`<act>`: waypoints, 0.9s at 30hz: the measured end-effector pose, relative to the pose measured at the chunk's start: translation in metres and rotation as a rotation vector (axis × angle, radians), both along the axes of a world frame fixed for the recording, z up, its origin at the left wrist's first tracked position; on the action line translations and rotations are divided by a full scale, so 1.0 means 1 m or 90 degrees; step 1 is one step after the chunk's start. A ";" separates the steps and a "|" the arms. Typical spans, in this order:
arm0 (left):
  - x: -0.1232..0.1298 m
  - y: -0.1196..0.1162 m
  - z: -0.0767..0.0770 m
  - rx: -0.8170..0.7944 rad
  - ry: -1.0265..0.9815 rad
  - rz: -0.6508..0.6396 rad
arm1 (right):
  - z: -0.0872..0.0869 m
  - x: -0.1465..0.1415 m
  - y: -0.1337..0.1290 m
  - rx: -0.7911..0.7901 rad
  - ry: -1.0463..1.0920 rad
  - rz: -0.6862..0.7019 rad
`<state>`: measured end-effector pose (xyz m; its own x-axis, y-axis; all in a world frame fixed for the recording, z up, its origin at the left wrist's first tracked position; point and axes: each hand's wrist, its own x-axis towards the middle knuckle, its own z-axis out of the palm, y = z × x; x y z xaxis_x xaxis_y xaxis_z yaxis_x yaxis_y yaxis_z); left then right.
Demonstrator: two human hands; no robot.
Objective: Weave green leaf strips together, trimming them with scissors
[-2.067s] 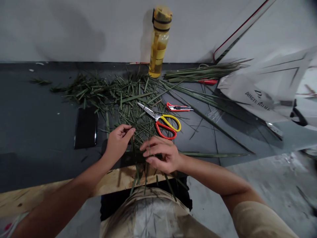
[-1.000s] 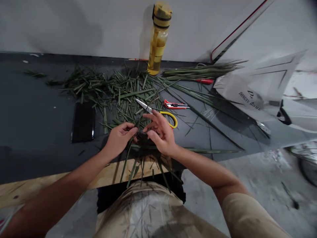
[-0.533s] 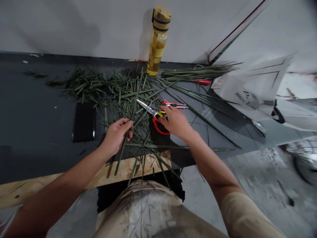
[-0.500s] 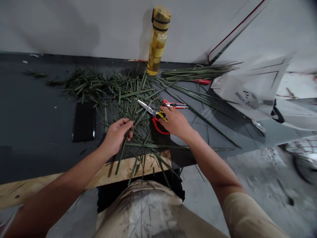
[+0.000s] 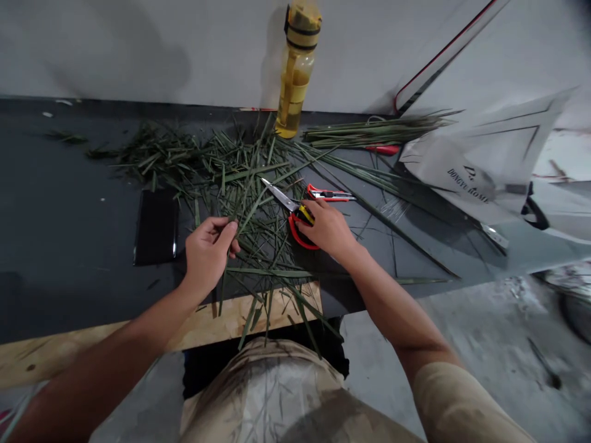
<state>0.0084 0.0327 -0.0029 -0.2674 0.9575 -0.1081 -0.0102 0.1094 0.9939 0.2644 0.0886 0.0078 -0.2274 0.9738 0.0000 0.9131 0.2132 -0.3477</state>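
Scissors (image 5: 281,195) are lying with their blades over the loose cuttings (image 5: 178,151) and pointing away from you, their red loop standing out on the near side. For sound handling, in this inspector's judgement, you should be seating thumb and fingers properly in both loops, keeping the points clear of your left fingertips, and keeping the pinch light, since the strip is probably creasing easily.

Your left hand (image 5: 207,249) is pinching that green strip (image 5: 222,292) between thumb and bent fingers, left of the scissors, with one end hanging below the hand. Thumb is pressing from above; wrist is angling inward.

Your right hand (image 5: 327,229) is covering part of the yellow handle at the right of the scissors, palm down, fingers bent and narrowly set. Whether they are gripping firmly, you are not showing; I cannot tell. Your right forearm is slanting in toward the scissors. A cutter (image 5: 329,194) is lying just beside them, on the far right side.
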 end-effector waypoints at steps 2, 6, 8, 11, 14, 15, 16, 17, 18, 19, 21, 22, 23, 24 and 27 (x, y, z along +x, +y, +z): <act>0.000 0.000 0.001 -0.003 -0.004 0.007 | -0.005 0.006 0.005 0.008 0.070 -0.002; 0.003 0.002 0.008 -0.042 -0.022 0.031 | -0.015 0.014 0.014 -0.009 0.276 -0.040; 0.005 0.003 0.012 -0.058 -0.030 0.052 | -0.018 0.016 0.017 -0.038 0.372 -0.054; 0.005 0.004 0.014 -0.060 -0.032 0.068 | -0.018 0.018 0.018 -0.010 0.423 -0.069; 0.003 0.004 0.010 -0.051 -0.011 0.058 | -0.015 0.017 0.016 0.082 0.335 -0.050; 0.003 0.003 0.009 -0.048 0.004 0.048 | -0.014 0.015 0.014 0.099 0.303 -0.036; 0.002 0.002 0.008 -0.044 0.024 0.034 | -0.012 0.014 0.013 0.108 0.283 -0.020; 0.002 0.000 0.006 -0.039 0.049 0.018 | -0.009 0.013 0.011 0.114 0.281 -0.009; 0.002 -0.002 0.006 -0.030 0.079 -0.002 | -0.007 0.011 0.009 0.118 0.296 0.000; 0.002 -0.005 0.005 -0.015 0.115 -0.021 | -0.004 0.009 0.006 0.131 0.331 0.010; 0.002 -0.010 0.005 0.037 0.206 -0.067 | 0.003 0.004 0.001 0.065 0.469 0.020; 0.002 -0.013 0.005 0.075 0.258 -0.084 | 0.005 0.001 -0.001 -0.026 0.553 0.030; 0.003 -0.015 0.006 0.103 0.302 -0.111 | 0.007 -0.001 -0.003 -0.134 0.611 0.047; 0.004 -0.016 0.006 0.128 0.340 -0.132 | 0.008 -0.004 -0.005 -0.203 0.649 0.057; 0.006 -0.018 0.008 0.160 0.396 -0.179 | 0.007 -0.011 -0.008 -0.258 0.712 0.071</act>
<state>0.0144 0.0145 0.0055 0.0517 0.9749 0.2167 0.5597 -0.2080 0.8022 0.2530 0.0808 0.0150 -0.3807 0.9233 -0.0510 0.0453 -0.0365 -0.9983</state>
